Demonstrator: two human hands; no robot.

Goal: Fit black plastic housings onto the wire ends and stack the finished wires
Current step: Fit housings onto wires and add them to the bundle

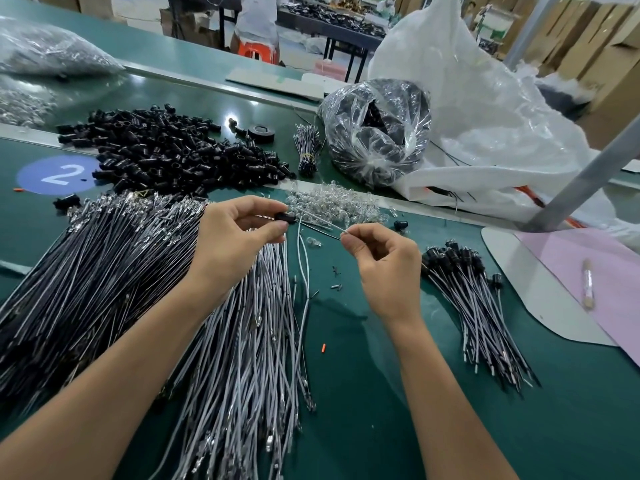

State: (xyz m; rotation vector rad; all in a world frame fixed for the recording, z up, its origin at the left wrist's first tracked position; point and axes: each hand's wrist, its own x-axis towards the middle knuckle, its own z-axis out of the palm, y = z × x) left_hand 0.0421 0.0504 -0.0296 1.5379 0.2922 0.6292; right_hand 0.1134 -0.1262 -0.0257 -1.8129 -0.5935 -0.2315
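Note:
My left hand [235, 233] pinches a small black housing [284, 216] between thumb and fingers above the green table. My right hand [379, 261] pinches a thin wire [323, 226] that runs from its fingertips to the housing. A white wire [304, 271] hangs down from the housing onto the table. A heap of loose black housings [166, 147] lies at the back left. Dark wires [86, 271] and white wires [249, 341] fan out under my left arm. Finished wires with housings [474, 306] lie stacked at the right.
A pile of small clear bulbs [332, 202] lies just behind my hands. A clear bag of black parts [377, 133] and a big white plastic bag [485, 116] stand at the back right. A pink sheet [595, 271] and a grey post [588, 178] are at the right.

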